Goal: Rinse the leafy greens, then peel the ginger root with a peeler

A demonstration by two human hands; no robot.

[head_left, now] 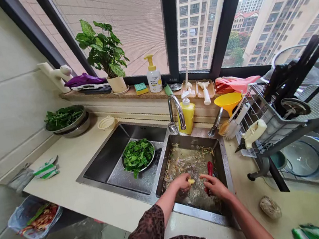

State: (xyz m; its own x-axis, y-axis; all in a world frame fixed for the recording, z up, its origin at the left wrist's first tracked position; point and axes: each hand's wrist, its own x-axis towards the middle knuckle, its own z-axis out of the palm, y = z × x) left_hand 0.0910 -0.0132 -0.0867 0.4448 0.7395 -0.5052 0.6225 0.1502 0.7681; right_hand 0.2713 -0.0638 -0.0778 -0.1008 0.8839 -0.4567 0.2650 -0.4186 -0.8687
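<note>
Both my hands are over the right sink basin (224,157), which holds cloudy water with many small brown and pale scraps floating in it. My left hand (183,182) is closed around a small pale-yellow piece (191,181), perhaps peeled ginger; its far end sticks out past the fingers. A short gap to the right, my right hand (216,186) grips a red-handled tool (209,168). Its handle points up and away from me, and its working end is hidden by the hand. A tiny yellowish bit shows at the right index fingertip.
The left basin (94,169) holds a bowl of green leaves (138,155). Behind the basins stand the faucet (173,113) and a yellow soap bottle (187,117). A dish rack (259,131) crowds the right side. Stacked bowls of greens (68,120) sit back left.
</note>
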